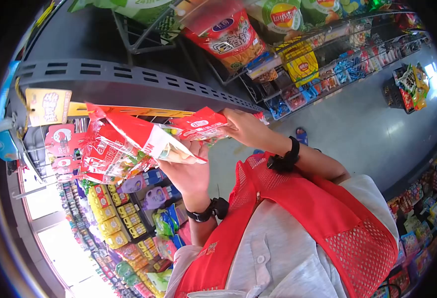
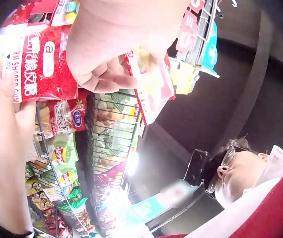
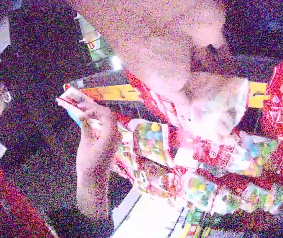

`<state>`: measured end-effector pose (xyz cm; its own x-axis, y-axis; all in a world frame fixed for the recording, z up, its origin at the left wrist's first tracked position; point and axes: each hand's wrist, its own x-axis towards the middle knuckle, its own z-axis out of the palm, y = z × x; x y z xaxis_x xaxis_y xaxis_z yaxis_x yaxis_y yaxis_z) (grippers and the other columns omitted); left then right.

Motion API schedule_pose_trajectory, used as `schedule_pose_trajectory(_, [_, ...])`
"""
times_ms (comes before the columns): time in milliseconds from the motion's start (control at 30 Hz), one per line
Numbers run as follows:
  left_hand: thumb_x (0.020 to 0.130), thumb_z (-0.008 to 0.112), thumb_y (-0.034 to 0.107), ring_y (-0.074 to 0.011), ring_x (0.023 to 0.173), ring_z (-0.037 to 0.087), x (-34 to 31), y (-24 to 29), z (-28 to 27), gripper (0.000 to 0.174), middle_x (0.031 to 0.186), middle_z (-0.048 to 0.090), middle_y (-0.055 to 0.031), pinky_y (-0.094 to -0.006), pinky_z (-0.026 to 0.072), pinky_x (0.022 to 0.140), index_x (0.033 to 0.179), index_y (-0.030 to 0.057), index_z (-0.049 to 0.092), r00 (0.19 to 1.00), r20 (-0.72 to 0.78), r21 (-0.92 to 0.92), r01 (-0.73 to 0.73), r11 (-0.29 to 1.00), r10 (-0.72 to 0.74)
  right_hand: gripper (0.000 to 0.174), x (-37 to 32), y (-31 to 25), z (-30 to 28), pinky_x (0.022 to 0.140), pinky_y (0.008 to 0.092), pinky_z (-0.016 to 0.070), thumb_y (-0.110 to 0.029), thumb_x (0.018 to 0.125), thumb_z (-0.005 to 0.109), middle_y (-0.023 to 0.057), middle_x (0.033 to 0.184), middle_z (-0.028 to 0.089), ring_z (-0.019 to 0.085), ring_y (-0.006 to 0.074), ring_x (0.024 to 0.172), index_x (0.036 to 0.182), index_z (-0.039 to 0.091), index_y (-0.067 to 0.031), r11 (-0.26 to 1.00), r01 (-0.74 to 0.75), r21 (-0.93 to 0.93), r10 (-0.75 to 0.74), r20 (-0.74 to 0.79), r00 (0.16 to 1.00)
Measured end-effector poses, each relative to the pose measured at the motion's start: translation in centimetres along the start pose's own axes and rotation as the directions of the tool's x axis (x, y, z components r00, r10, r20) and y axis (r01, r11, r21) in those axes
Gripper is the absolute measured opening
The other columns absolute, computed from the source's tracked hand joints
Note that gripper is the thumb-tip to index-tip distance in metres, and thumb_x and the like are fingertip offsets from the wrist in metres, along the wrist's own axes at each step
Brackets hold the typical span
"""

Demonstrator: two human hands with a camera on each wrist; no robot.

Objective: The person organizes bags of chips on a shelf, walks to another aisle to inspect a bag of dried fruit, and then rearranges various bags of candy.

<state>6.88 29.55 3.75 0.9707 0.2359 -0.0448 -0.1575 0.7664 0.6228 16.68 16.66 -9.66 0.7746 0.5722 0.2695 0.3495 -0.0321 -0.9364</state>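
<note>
In the head view the left hand [image 1: 186, 174] grips a red-and-white candy bag [image 1: 166, 145], its fingers curled around the lower edge. Beside it, the right hand [image 1: 251, 130] pinches another red bag [image 1: 198, 124] by its end. The left wrist view shows the left hand [image 2: 124, 44] with curled fingers against the red-and-white bag [image 2: 151, 96], and the right hand [image 2: 13, 134] holding a red gummy bag [image 2: 45, 62]. Red candy bags [image 1: 106, 154] hang just left of the hands. The right wrist view is grainy; the right hand [image 3: 166, 54] covers part of its bag.
A dark slotted shelf edge [image 1: 129, 74] with a yellow strip runs above the hands. Snack bags [image 1: 228, 42] fill wire racks at the top. Yellow packs [image 1: 110, 226] stand on shelves below left. A dark basket [image 1: 392, 94] of snacks is on the grey floor [image 1: 357, 114] at right.
</note>
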Motion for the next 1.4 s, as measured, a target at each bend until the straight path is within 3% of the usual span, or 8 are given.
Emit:
schedule_pose_trajectory(67, [0.098,0.057,0.046,-0.011,0.066,0.034,0.4,0.2,-0.3,0.03,0.08,0.057,0.0092,-0.0311,0.0307,0.07,0.104,0.0169,0.057,0.991,0.123,-0.033,0.062,0.998,-0.058,0.036,0.0,0.6,0.3,0.08,0.049,0.0528,-0.025,0.097,0.065,0.0245,0.106,0.067,0.066,0.0435,0.098,0.121,0.054,-0.0005,0.998,0.019,0.058,-0.017,-0.022,1.0])
schedule_pose_trajectory(167, [0.098,0.055,0.048,-0.0104,0.067,0.038,0.2,0.3,-0.8,0.033,0.083,0.061,0.0088,-0.0317,0.0313,0.071,0.108,0.0165,0.059,0.994,0.101,0.025,0.044,0.999,-0.046,0.037,0.1,0.7,0.4,0.082,0.0484,0.0533,-0.022,0.097,0.065,0.024,0.109,0.067,0.066,0.0436,0.101,0.124,0.053,-0.0003,0.994,-0.019,0.11,0.018,0.011,1.0])
schedule_pose_trajectory(200, [0.102,0.046,0.051,-0.0102,0.065,0.038,0.0,-0.2,0.2,0.036,0.077,0.056,0.0083,-0.0307,0.0327,0.068,0.102,0.0157,0.055,1.0,0.024,-0.056,0.012,0.998,-0.011,0.037,0.1,0.6,0.3,0.082,0.048,0.0536,-0.022,0.098,0.065,0.0239,0.11,0.067,0.066,0.0435,0.101,0.125,0.052,-0.0006,0.993,-0.015,0.114,0.014,0.017,1.0])
schedule_pose_trajectory(333, [0.096,0.061,0.045,-0.0096,0.07,0.044,-0.1,0.4,-1.2,0.03,0.09,0.066,0.0117,-0.0316,0.0316,0.075,0.112,0.0191,0.06,0.989,0.139,-0.03,0.057,0.998,-0.053,0.034,0.2,0.7,0.2,0.08,0.0466,0.0547,-0.02,0.1,0.063,0.0232,0.112,0.067,0.068,0.0421,0.101,0.126,0.051,-0.0017,0.987,-0.04,0.154,0.033,0.051,0.998])
schedule_pose_trajectory(667, [0.095,0.064,0.041,-0.0095,0.073,0.045,-0.2,0.4,-1.3,0.03,0.093,0.067,0.0115,-0.0308,0.0322,0.075,0.114,0.0193,0.059,0.982,0.173,-0.076,0.083,0.994,-0.068,0.034,0.5,-1.5,-0.5,0.075,0.0382,0.0537,-0.026,0.101,0.063,0.0201,0.11,0.067,0.072,0.0335,0.093,0.126,0.054,-0.0046,0.97,-0.014,0.242,0.005,0.035,0.999])
schedule_pose_trajectory(967, [0.094,0.064,0.043,-0.0085,0.072,0.045,-0.4,0.6,-1.3,0.032,0.094,0.067,0.0117,-0.0303,0.032,0.074,0.116,0.0185,0.059,0.985,0.155,-0.075,0.092,0.993,-0.079,0.04,2.1,-5.5,-1.4,0.062,0.0373,0.0455,-0.029,0.098,0.068,0.0161,0.082,0.062,0.061,0.0261,0.071,0.128,0.054,-0.0054,0.959,-0.007,0.283,0.003,0.015,1.0])
schedule_pose_trajectory(1167, [0.095,0.063,0.043,-0.0085,0.072,0.045,-0.5,0.7,-1.1,0.034,0.095,0.067,0.0113,-0.0297,0.0315,0.073,0.117,0.018,0.059,0.987,0.141,-0.075,0.09,0.993,-0.078,0.038,2.3,-7.3,-1.5,0.056,0.0364,0.0419,-0.028,0.096,0.07,0.0148,0.075,0.058,0.057,0.0225,0.062,0.122,0.054,-0.0045,0.947,0.024,0.32,-0.014,-0.032,0.999])
schedule_pose_trajectory(1400, [0.096,0.062,0.047,-0.008,0.073,0.044,-0.7,0.5,-1.0,0.037,0.098,0.069,0.0107,-0.0293,0.0319,0.074,0.119,0.0181,0.059,0.988,0.134,-0.079,0.084,0.993,-0.073,0.038,2.2,-7.6,-1.0,0.062,0.0343,0.0525,-0.022,0.095,0.072,0.0135,0.085,0.065,0.073,0.0216,0.077,0.121,0.052,-0.0021,0.917,-0.004,0.399,0.024,-0.045,0.999])
